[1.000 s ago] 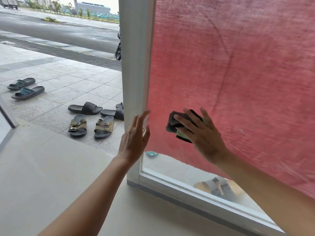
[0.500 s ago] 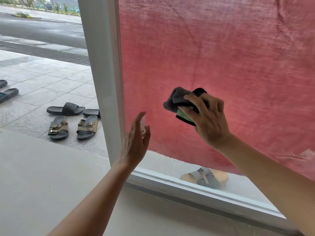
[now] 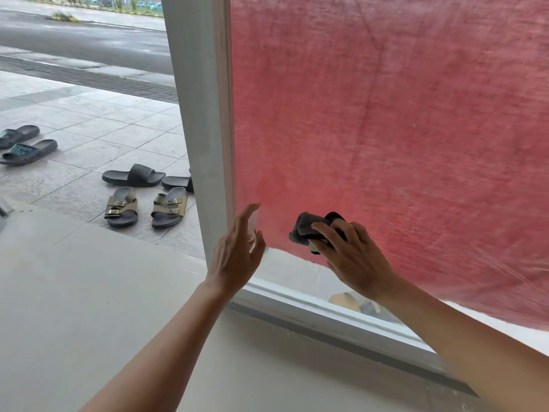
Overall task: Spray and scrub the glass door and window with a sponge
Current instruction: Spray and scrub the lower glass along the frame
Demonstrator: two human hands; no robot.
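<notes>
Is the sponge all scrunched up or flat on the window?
Scrunched up. The sponge bulges in dark folds from under the right hand, which presses it against the glass; only a green edge shows.

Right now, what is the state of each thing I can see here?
sponge: pressed on the glass, low
right hand: gripping the sponge
left hand: open, at the white frame
glass pane: streaked at right
red cloth: hanging behind the glass
tan sandals: paired on the tiles outside
</notes>
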